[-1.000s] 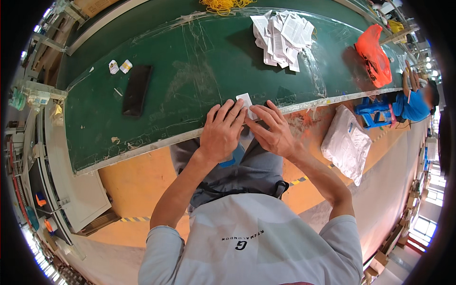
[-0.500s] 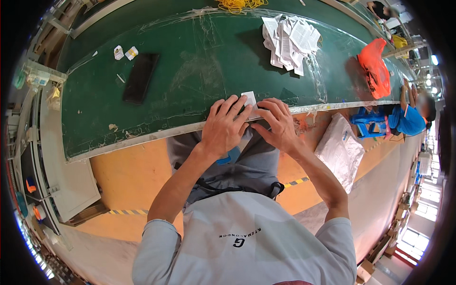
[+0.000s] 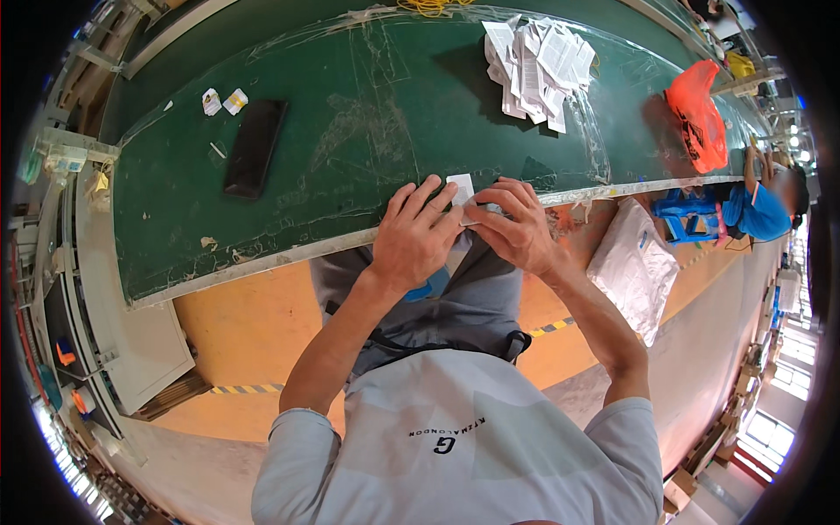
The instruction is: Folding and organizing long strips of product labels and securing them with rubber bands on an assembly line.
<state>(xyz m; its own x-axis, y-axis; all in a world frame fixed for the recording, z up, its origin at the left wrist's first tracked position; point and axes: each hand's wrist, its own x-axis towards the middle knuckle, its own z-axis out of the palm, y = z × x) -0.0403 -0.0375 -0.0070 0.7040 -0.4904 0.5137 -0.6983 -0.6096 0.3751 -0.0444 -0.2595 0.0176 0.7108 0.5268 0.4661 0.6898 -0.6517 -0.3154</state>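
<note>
Centrally placed: one small white paper slip, at the near edge of the green table, mid-frame, between two bare hands. Long axis: roughly up and down the frame, top end leaning slightly left; upper end uncovered, lower end partly hidden by fingers.

Left hand: just left of the slip and below it, back upward, fingers extended, fingertips over its left edge. Grip: fingers slightly apart; whether the thumb closes from beneath cannot be told.

Right hand: just right of the slip and below it, fingers bent, thumb and forefinger tips at its lower right. Grip: tips close together; whether clamped on the slip cannot be told.

Governing relation: slip up-left of the right grip, up-right of the left grip. Neither hand clearly nearer; both reach its lower half.

Also on the table: loose heap of printed white papers, upper right of centre; dark flat rectangular object, upper left, long axis slanting; two small white-and-yellow pieces, beside its top end; yellow strands, top edge; red-orange plastic bag, upper right.

Off the table: pale sack, right of centre.
</note>
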